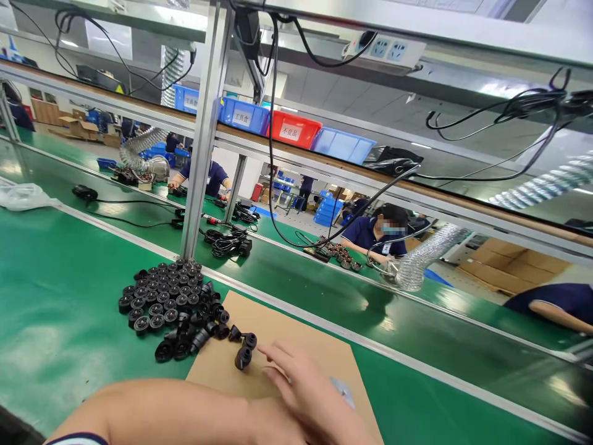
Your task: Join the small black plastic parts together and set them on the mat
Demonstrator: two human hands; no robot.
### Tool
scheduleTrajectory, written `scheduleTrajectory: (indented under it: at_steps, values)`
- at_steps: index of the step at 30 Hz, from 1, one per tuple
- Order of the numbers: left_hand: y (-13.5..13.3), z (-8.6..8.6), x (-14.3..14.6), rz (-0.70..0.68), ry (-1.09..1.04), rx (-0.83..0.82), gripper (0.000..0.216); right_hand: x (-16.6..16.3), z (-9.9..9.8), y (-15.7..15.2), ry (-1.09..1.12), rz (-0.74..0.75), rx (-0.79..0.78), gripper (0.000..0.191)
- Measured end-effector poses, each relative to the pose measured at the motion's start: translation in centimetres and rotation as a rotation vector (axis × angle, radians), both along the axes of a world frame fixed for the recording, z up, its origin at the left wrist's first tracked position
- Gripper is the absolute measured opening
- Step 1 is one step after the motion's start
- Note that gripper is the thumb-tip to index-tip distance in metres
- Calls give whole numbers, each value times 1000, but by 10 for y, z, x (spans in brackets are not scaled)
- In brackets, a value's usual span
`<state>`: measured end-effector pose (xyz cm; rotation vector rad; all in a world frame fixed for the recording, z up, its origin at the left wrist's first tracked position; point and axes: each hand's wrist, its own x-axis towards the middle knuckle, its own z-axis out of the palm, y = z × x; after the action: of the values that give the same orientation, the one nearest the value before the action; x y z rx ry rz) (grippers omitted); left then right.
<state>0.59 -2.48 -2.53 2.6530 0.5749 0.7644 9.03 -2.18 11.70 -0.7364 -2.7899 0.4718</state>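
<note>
My right hand (303,386) lies on a brown cardboard sheet (278,324), fingers stretched out toward the upper left and holding nothing. Its fingertips are a short way from a small black round part (243,357) on the sheet. My left forearm (185,411) comes in from the lower left. My left hand (266,425) is mostly covered by the right hand, so its fingers do not show. A heap of several black round parts (169,303) lies on the green belt just left of the cardboard. A small grey piece (343,392) peeks out beside my right hand.
A metal post (201,154) stands behind the heap. Black cables (229,242) lie beyond the belt's rail. Across the line, people in dark blue shirts (370,235) work near a silver flexible duct (419,262). Blue and red bins (294,130) sit on the shelf above.
</note>
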Motion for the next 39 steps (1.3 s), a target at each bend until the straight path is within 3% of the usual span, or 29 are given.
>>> scheduleTrajectory:
  at_steps: [2,5,7,10,15,19,23,33,39]
  values:
    - [0,5,-6,-49,49,43,38,-25,-3,2,-49,28,-15,43]
    - [-2,19,-14,-83,118,280,44,-45,-12,10,-21,58,-55,28]
    - [-6,29,-17,-76,124,461,43,-46,-14,17,30,63,-80,19]
    - [-9,37,-19,14,84,517,31,-32,-7,29,176,-14,-154,19]
    - [-15,35,-20,314,-158,280,20,23,15,65,405,-223,-223,39]
    - [-20,47,-29,516,-323,-126,50,70,26,95,436,-301,-166,43]
    - [-17,56,-38,577,-192,-398,83,101,33,111,413,-284,-117,34]
    - [-5,35,-42,601,-261,-465,79,121,39,115,265,-116,-101,27]
    - [3,44,-48,711,-313,-526,64,110,34,107,198,-37,-157,30]
